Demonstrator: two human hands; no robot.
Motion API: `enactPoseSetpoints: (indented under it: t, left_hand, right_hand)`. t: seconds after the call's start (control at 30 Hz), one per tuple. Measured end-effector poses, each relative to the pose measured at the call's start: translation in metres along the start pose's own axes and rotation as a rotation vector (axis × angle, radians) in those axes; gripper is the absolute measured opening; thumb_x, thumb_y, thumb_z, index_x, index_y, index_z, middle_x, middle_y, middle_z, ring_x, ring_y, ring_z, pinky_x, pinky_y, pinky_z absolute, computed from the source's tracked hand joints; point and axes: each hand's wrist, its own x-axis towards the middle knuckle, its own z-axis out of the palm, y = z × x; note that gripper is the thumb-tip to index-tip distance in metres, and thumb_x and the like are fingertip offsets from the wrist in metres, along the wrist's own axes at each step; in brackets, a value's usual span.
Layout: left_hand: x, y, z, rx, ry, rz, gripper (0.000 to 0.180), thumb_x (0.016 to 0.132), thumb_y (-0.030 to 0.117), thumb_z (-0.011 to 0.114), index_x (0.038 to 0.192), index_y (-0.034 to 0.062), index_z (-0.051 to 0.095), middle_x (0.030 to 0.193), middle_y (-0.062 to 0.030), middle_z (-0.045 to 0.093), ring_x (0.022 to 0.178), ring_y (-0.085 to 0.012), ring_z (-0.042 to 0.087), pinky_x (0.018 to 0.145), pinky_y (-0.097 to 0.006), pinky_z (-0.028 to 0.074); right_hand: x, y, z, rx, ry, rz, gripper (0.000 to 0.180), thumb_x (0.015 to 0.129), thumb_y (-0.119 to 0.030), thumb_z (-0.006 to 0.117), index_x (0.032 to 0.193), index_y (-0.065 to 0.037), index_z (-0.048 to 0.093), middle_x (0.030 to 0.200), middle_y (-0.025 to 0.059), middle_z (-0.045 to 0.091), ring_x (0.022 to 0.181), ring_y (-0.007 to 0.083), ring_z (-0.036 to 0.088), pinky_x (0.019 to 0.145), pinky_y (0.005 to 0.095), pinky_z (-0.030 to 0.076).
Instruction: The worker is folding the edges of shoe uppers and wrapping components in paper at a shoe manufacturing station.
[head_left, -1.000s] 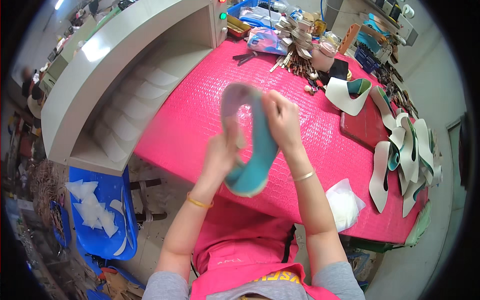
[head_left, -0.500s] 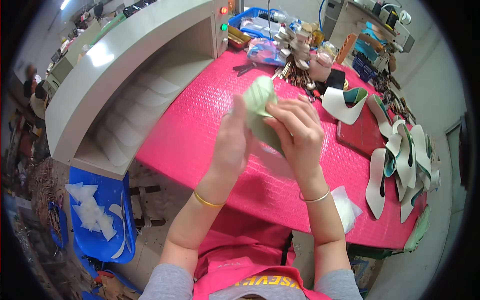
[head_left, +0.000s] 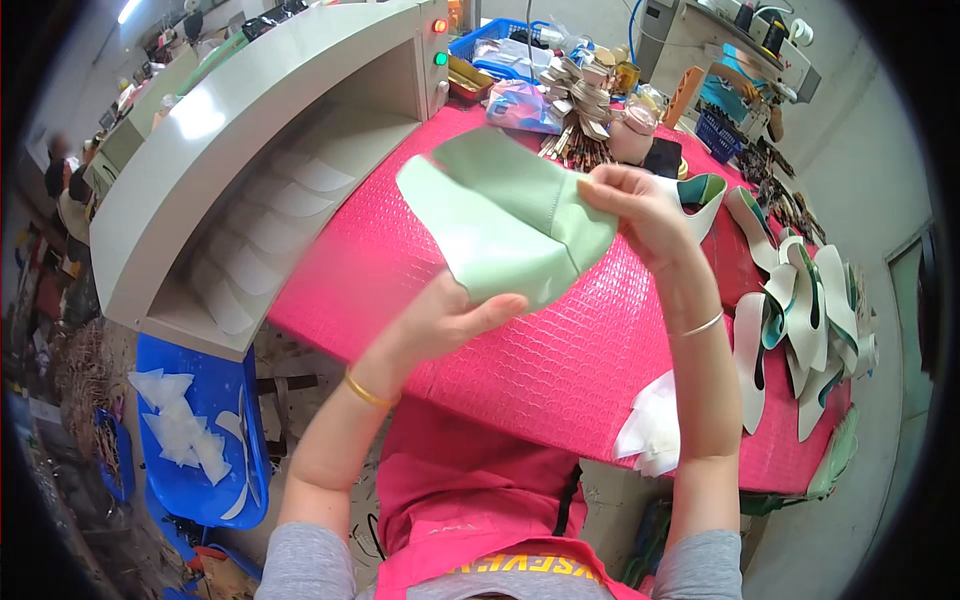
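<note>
A pale green shoe upper (head_left: 490,225), with a stitched seam across it, is spread out above the pink table between my hands. My right hand (head_left: 640,210) pinches its right end between thumb and fingers. Under the lower left edge, my left hand (head_left: 450,318) supports it, with the thumb stretched along the front and the other fingers partly hidden behind. A stack of white thin pieces (head_left: 652,425) lies at the table's near edge, partly behind my right forearm.
White shoe uppers with green lining (head_left: 812,310) are piled at the right. A grey machine (head_left: 250,120) with a curved hood holds white cut pieces on the left. White scraps sit in a blue chair (head_left: 200,440). Baskets, bags and a pink jar (head_left: 632,135) crowd the far edge.
The green shoe upper has gone from folded and bunched to opened out flat. My left hand has moved down below it, and my right hand has shifted right and up.
</note>
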Motion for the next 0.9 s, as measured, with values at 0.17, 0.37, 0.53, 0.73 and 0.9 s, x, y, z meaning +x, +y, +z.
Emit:
enactPoseSetpoints:
  t: [0.17, 0.37, 0.53, 0.73, 0.9]
  left_hand:
    - [-0.035, -0.055, 0.056, -1.052, 0.180, -0.016, 0.046, 0.089, 0.025, 0.047, 0.126, 0.0000, 0.036, 0.125, -0.0082, 0.045, 0.118, -0.0166, 0.039, 0.101, -0.033, 0.028]
    - [-0.030, -0.028, 0.071, -1.339, 0.281, -0.073, 0.045, 0.089, 0.022, 0.047, 0.127, 0.0030, 0.035, 0.128, -0.0071, 0.042, 0.119, -0.0197, 0.038, 0.104, -0.037, 0.026]
    - [-0.038, -0.027, 0.067, -1.370, 0.314, -0.110, 0.040, 0.087, 0.019, 0.050, 0.123, 0.0024, 0.041, 0.123, -0.0076, 0.047, 0.117, -0.0196, 0.041, 0.104, -0.037, 0.027]
    - [-0.049, -0.020, 0.077, -1.464, 0.440, -0.123, 0.030, 0.086, 0.015, 0.052, 0.113, 0.0024, 0.050, 0.114, -0.0077, 0.054, 0.109, -0.0187, 0.048, 0.101, -0.035, 0.032]
    - [-0.049, -0.019, 0.079, -1.328, 0.490, -0.128, 0.020, 0.086, 0.011, 0.052, 0.103, 0.0016, 0.056, 0.106, -0.0081, 0.058, 0.102, -0.0158, 0.052, 0.095, -0.030, 0.037]
  right_hand:
    - [0.008, 0.019, 0.005, -0.259, -0.009, -0.005, 0.023, 0.079, -0.026, 0.063, 0.071, -0.004, 0.059, 0.063, -0.0003, 0.057, 0.056, 0.0052, 0.050, 0.050, 0.0203, 0.038]
    - [0.012, 0.017, 0.026, -0.410, 0.081, -0.048, 0.026, 0.081, -0.027, 0.061, 0.067, -0.006, 0.057, 0.061, -0.0037, 0.055, 0.051, 0.0008, 0.047, 0.044, 0.0172, 0.035]
    - [0.020, 0.012, 0.027, -0.625, 0.071, -0.052, 0.027, 0.080, -0.026, 0.064, 0.064, -0.005, 0.057, 0.058, -0.0036, 0.054, 0.049, 0.0006, 0.045, 0.043, 0.0174, 0.034]
    - [0.018, 0.016, 0.034, -0.571, 0.017, -0.060, 0.026, 0.080, -0.025, 0.064, 0.064, -0.005, 0.057, 0.058, -0.0040, 0.054, 0.049, 0.0004, 0.045, 0.043, 0.0168, 0.035]
    - [0.014, 0.016, 0.032, -0.450, 0.064, -0.124, 0.024, 0.080, -0.025, 0.064, 0.067, -0.005, 0.058, 0.059, -0.0041, 0.054, 0.049, 0.0006, 0.047, 0.043, 0.0166, 0.035]
